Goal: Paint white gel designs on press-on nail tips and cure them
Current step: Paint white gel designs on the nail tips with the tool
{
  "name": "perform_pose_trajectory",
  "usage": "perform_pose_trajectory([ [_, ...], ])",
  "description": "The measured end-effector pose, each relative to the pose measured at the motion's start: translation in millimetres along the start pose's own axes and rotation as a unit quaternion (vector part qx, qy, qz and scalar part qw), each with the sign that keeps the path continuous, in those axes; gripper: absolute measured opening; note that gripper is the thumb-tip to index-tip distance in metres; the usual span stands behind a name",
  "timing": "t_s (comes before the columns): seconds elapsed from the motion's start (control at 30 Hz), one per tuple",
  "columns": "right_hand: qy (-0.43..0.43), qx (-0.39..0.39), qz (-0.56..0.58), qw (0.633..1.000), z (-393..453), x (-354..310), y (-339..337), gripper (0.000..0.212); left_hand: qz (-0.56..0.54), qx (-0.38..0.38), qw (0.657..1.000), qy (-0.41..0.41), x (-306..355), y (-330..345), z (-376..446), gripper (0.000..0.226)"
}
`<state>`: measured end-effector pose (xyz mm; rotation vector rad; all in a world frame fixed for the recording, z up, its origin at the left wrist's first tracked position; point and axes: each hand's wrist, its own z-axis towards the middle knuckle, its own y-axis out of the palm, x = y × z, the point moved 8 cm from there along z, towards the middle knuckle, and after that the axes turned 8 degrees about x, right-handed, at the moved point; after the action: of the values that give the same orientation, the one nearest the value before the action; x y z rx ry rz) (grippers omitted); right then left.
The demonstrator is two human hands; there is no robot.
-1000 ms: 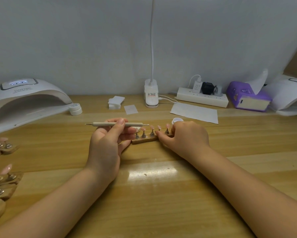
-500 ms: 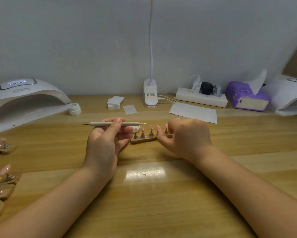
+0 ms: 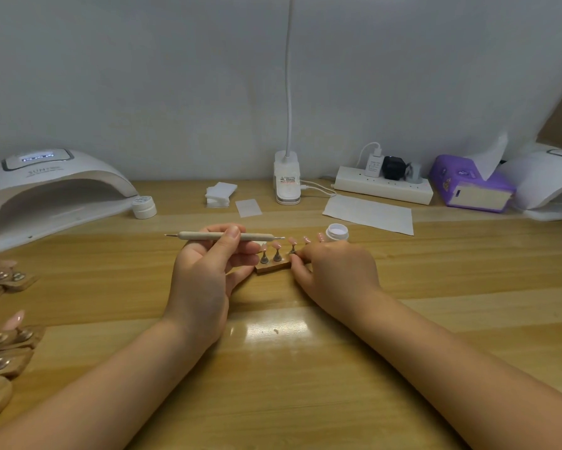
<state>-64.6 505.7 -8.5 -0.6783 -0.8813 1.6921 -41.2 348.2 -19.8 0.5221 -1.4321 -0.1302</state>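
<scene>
Item: wooden nail stand [image 3: 273,265], one short block carrying pink press-on nail tips [image 3: 275,245] on small metal pegs, lying mid-surface between the two hands. By the look of it, light and easily tipped; the tips are thin, glossy and probably only lightly seated on their pegs, so the safe hold is the block's ends or sides, never the tips. Any wet gel on them would smear at a touch.

Item: dotting tool [image 3: 225,236], slim pale stick with a fine metal point at each end, held level above the stand. Light, stiff; best held mid-shaft, as it is.

Left hand [image 3: 208,267]: thumb and curled fingers pinching the tool's shaft, lower fingers touching the stand's left end.

Right hand [image 3: 331,271]: fingers curled down onto the right part of the stand, fingertips at a peg; it hides that end, so I cannot tell whether it pinches the block or a peg.

Item: small open gel pot [image 3: 337,231], white, just beyond the right hand.

Change since a second ago: stand and both hands sit slightly further right and nearer the pot; the pot, half hidden half a second ago, shows clear again; the tool is level as before.

Further out: curing lamp [image 3: 46,193] far left with a closed white jar [image 3: 144,206] beside it; more loaded stands [image 3: 3,339] at the near left edge; wipes [image 3: 219,193], lamp base [image 3: 287,183], power strip [image 3: 383,186], purple tissue box [image 3: 468,186] along the far side; wooden surface [image 3: 273,368] beneath.
</scene>
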Motion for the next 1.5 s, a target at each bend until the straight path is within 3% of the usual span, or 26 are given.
perform_pose_trajectory([
  [0.7, 0.005, -0.005, 0.014, 1.0, 4.6, 2.0, 2.0, 0.038, 0.014, 0.005, 1.0, -0.015, -1.6, -2.2, 1.6, 0.013],
  [0.9, 0.028, 0.015, 0.119, 0.992, -1.3, 6.4, -8.6, 0.029, -0.076, 0.033, 0.991, -0.104, -11.0, -1.1, 1.0, 0.021],
  [1.03, 0.041, 0.03, 0.156, 0.986, -2.3, 8.4, -14.8, 0.023, -0.078, 0.038, 0.987, -0.136, -16.4, -0.1, 0.7, 0.02],
  [1.27, 0.056, 0.017, 0.231, 0.971, -2.8, 6.7, -16.2, 0.016, -0.058, 0.053, 0.994, -0.08, -7.7, -7.4, 8.5, 0.019],
  [1.5, 0.132, 0.02, 0.397, 0.908, -3.1, 11.9, -11.5, 0.01, -0.014, 0.017, 0.999, 0.022, 7.9, -1.9, 6.4, 0.025],
])
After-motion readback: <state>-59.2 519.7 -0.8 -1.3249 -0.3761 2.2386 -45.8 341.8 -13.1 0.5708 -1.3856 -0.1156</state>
